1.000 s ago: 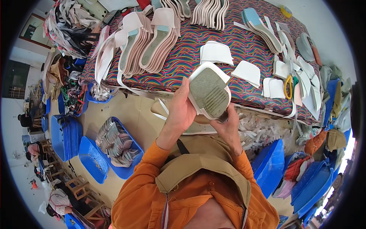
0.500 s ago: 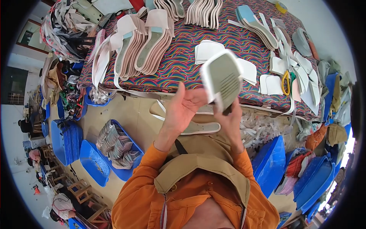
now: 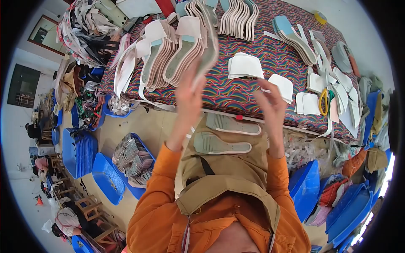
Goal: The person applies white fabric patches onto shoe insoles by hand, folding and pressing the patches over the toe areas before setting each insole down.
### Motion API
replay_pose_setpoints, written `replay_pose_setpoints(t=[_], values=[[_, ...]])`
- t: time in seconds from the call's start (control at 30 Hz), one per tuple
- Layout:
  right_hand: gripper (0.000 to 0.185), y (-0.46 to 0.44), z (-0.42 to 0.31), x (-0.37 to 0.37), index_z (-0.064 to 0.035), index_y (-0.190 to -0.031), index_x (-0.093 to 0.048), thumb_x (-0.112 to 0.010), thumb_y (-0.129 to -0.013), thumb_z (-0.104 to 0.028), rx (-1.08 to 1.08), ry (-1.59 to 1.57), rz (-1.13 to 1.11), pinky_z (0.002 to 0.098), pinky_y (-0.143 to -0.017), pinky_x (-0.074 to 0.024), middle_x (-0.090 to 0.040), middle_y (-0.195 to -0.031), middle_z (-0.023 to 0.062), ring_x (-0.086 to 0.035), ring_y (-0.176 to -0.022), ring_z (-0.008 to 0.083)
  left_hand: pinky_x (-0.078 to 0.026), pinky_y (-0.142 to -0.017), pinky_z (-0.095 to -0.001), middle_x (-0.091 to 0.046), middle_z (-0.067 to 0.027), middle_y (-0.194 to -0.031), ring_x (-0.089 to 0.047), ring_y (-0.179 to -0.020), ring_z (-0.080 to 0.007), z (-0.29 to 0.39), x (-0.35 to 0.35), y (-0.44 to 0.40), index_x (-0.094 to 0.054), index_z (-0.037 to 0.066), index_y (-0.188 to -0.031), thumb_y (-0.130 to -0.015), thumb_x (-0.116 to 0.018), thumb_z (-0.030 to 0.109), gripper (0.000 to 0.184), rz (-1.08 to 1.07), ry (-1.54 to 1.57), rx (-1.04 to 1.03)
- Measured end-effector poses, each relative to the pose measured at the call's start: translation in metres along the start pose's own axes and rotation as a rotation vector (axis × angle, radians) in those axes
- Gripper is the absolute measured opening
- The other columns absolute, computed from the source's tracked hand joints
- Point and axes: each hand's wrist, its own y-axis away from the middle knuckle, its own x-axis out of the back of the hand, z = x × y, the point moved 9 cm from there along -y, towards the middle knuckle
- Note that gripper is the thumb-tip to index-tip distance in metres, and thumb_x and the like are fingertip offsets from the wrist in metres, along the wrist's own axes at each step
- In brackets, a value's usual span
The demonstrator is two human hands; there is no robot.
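A motion-blurred insole (image 3: 209, 57) stands out from my left hand (image 3: 190, 95), whose fingers are closed round its lower end. It is beside the stacks of insoles with pale pink pieces on top (image 3: 187, 50). Over the table's front edge is my right hand (image 3: 272, 103), fingers bent and apart, close to the white curved pieces (image 3: 245, 66) and a second small pile of white pieces (image 3: 281, 87). Whether its fingertips touch any piece is unclear. Two grey-green insoles with white edges, one nearer the table (image 3: 234, 124) and one closer to me (image 3: 223, 143), rest on my lap.
The patterned tablecloth (image 3: 228, 95) carries more insole stacks (image 3: 238, 19), yellow-handled scissors (image 3: 323, 102) and white strips. Blue bins (image 3: 109, 179) stand on the floor at left, one filled with insoles (image 3: 133, 160). More blue bins (image 3: 306, 183) are at right.
The insole held up in front of me has swung left and up in my left hand, toward the stacks. My right hand has let go and moved right, toward the white pieces.
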Motion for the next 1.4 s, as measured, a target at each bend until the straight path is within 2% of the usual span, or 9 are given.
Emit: replay_pose_setpoints(t=[0.23,0.33,0.53,0.77,1.0,1.1,1.23,1.33,1.4], values=[[0.027,-0.022,0.055,0.106,-0.0035,-0.117,-0.070,-0.069,-0.091,-0.011,0.026,0.391,0.319,0.0308,-0.084,-0.0503,-0.066,-0.114,0.0078,-0.063,-0.091,0.0172,-0.048,-0.096,-0.0408,-0.064,-0.0175,-0.123,-0.061,-0.111,-0.0369,-0.050,0.015,-0.057,-0.058,0.008,-0.137,-0.095,-0.067,0.019,0.045,-0.095,-0.802,-0.197],[0.028,-0.032,0.042,0.102,-0.0014,-0.111,-0.068,-0.071,-0.084,-0.010,0.278,0.850,0.293,0.0426,-0.089,-0.0488,-0.064,-0.113,0.0160,-0.057,-0.107,0.0318,-0.048,-0.097,-0.0446,-0.063,-0.0146,-0.118,-0.058,-0.114,-0.0358,-0.014,-0.004,-0.039,-0.063,0.006,-0.126,-0.087,-0.072,0.011,0.040,0.095,-0.859,-0.460],[0.044,-0.051,0.061,0.098,-0.0033,-0.120,-0.064,-0.075,-0.078,-0.011,0.130,0.967,0.095,0.0459,-0.095,-0.0451,-0.059,-0.122,0.0170,-0.054,-0.109,0.0378,-0.048,-0.097,-0.0449,-0.063,-0.0130,-0.119,-0.058,-0.114,-0.0341,0.014,-0.097,-0.012,-0.071,0.003,-0.109,-0.084,-0.074,0.007,0.026,-0.081,-0.154,-0.342],[0.047,-0.043,0.040,0.092,-0.0039,-0.121,-0.062,-0.077,-0.077,-0.009,0.223,0.914,0.160,0.0460,-0.096,-0.0451,-0.061,-0.120,0.0163,-0.055,-0.110,0.0370,-0.046,-0.098,-0.0465,-0.063,-0.0129,-0.113,-0.057,-0.111,-0.0350,0.034,-0.216,-0.008,-0.070,0.001,-0.108,-0.080,-0.074,0.004,0.029,-0.253,-0.030,-0.352],[0.043,-0.027,0.050,0.090,-0.0053,-0.117,-0.061,-0.075,-0.077,-0.002,0.275,0.633,0.157,0.0442,-0.085,-0.0501,-0.066,-0.108,0.0132,-0.062,-0.097,0.0323,-0.048,-0.097,-0.0425,-0.068,-0.0101,-0.108,-0.060,-0.109,-0.0307,0.002,-0.243,-0.007,-0.067,0.001,-0.114,-0.083,-0.072,0.002,0.031,-0.369,0.016,-0.341],[0.039,-0.019,0.045,0.092,-0.0062,-0.114,-0.062,-0.073,-0.078,0.001,0.126,0.380,0.243,0.0427,-0.079,-0.0515,-0.068,-0.101,0.0119,-0.064,-0.091,0.0305,-0.053,-0.092,-0.0374,-0.070,-0.0095,-0.113,-0.065,-0.106,-0.0228,0.000,-0.214,-0.010,-0.065,0.000,-0.117,-0.086,-0.070,0.000,0.031,-0.537,0.551,0.125],[0.035,0.012,0.019,0.069,-0.0074,-0.112,-0.064,-0.073,-0.079,0.000,0.340,0.626,0.189,0.0408,-0.072,-0.0527,-0.068,-0.095,0.0123,-0.065,-0.088,0.0298,-0.052,-0.086,-0.0288,-0.071,-0.0100,-0.108,-0.068,-0.096,-0.0155,-0.007,-0.130,-0.012,-0.068,-0.003,-0.108,-0.087,-0.069,0.001,0.021,-0.368,0.872,0.373],[0.034,0.059,0.043,0.017,-0.0051,-0.111,-0.066,-0.075,-0.079,-0.003,0.350,0.577,-0.197,0.0386,-0.084,-0.0516,-0.067,-0.094,0.0102,-0.064,-0.090,0.0320,-0.053,-0.090,-0.0317,-0.069,-0.0124,-0.112,-0.068,-0.102,-0.0186,-0.024,-0.070,-0.001,-0.063,-0.003,-0.120,-0.086,-0.069,0.001,0.035,-0.164,1.076,0.508],[0.046,0.097,0.081,-0.028,-0.0029,-0.117,-0.063,-0.079,-0.075,-0.010,0.484,0.869,-0.523,0.0428,-0.092,-0.0487,-0.065,-0.103,0.0129,-0.062,-0.100,0.0330,-0.054,-0.093,-0.0345,-0.068,-0.0118,-0.115,-0.067,-0.106,-0.0216,-0.042,-0.046,0.016,-0.057,-0.002,-0.130,-0.086,-0.066,0.001,0.045,-0.033,1.199,0.690]])
